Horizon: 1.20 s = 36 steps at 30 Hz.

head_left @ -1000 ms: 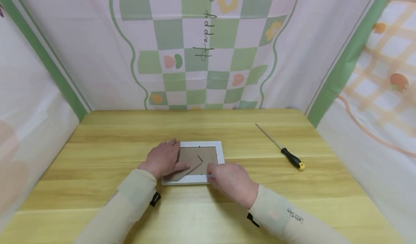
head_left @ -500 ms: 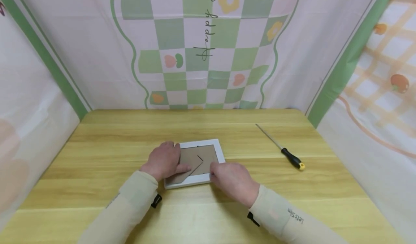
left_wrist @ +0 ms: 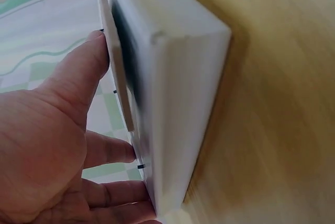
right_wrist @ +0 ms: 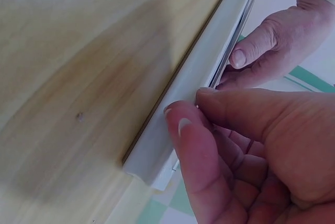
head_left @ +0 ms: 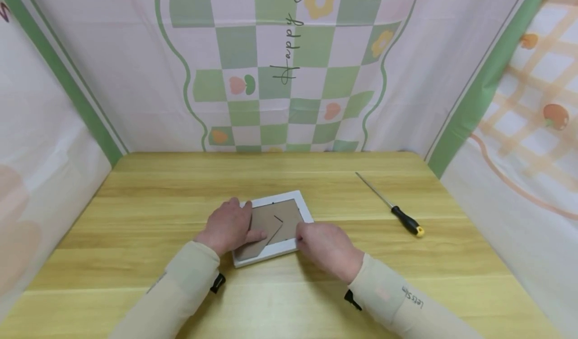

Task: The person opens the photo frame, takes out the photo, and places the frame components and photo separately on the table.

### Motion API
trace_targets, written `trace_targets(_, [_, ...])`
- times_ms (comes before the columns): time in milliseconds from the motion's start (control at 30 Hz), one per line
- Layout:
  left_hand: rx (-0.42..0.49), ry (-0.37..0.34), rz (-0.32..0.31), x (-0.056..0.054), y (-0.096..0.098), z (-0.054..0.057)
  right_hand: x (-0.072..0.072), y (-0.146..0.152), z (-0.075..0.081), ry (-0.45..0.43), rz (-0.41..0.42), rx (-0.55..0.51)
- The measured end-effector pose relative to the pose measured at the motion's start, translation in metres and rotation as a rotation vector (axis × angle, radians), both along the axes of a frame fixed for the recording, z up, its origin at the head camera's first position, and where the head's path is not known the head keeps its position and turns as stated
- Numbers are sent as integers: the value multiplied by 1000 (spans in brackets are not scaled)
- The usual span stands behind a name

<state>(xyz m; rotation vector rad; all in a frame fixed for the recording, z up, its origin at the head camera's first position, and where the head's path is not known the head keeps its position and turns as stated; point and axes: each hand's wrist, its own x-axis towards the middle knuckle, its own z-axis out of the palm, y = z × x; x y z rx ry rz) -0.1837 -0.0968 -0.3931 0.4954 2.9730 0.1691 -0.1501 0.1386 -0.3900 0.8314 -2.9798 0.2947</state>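
A white picture frame (head_left: 273,252) lies back side up on the table, turned at a slant. Its brown backing board (head_left: 286,211) faces up, and a stand flap (head_left: 254,248) overlaps the near border. My left hand (head_left: 228,226) rests on the left side, its thumb and fingers extended against the back in the left wrist view. At the near right corner, my right hand (head_left: 329,248) has curled fingers. The right wrist view shows its thumb and index finger (right_wrist: 196,145) pinching the edge of the frame. Small black tabs (left_wrist: 141,166) stick out along the inner rim.
A screwdriver (head_left: 408,222) with a black and yellow handle lies to the right on the wooden table (head_left: 180,178). A printed curtain (head_left: 280,113) hangs behind the far edge, with more cloth on both sides.
The picture frame has turned counterclockwise: its far right corner shifted left and away, its near left corner right and nearer. Both hands moved slightly with it. The screwdriver stayed in place.
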Motion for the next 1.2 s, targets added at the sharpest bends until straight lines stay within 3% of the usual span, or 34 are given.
trace_targets(333, [0, 13, 12, 3, 2, 1, -2, 1, 1, 9, -3, -14])
trace_targets(733, [0, 65, 24, 10, 3, -2, -7, 5, 3, -40, -70, -17])
trace_targets(1200, [-1, 117, 33, 20, 4, -3, -15, 11, 2, 0, -79, -29])
